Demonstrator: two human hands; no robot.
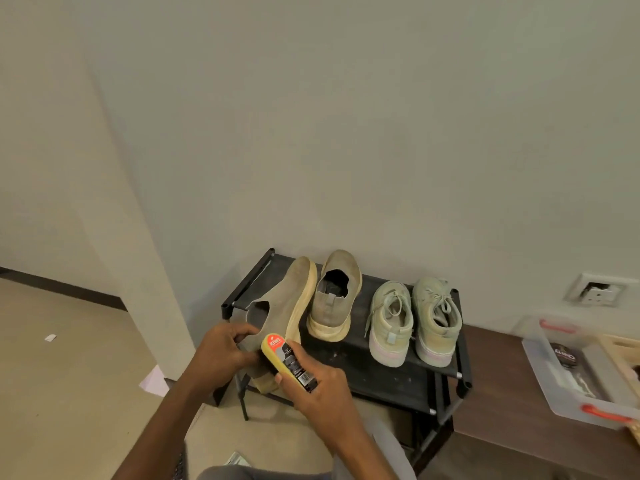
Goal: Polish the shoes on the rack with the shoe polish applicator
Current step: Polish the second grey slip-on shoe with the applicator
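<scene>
My left hand [223,351] grips the heel of a beige slip-on shoe [284,299], tilted on its side over the left end of the black shoe rack [381,379]. My right hand [313,386] holds a yellow shoe polish applicator [289,362] with a red label against that shoe's heel side. Its matching shoe [334,297] stands upright on the rack's top shelf. To the right stands a pair of pale green lace-up sneakers [414,320].
The rack stands against a white wall, with a wall corner just to its left. A clear plastic box [571,372] with red handles holds shoe-care items on the brown floor at the right. A wall socket [595,291] sits low on the wall. Paper scraps lie on the tiled floor [69,393] at the left.
</scene>
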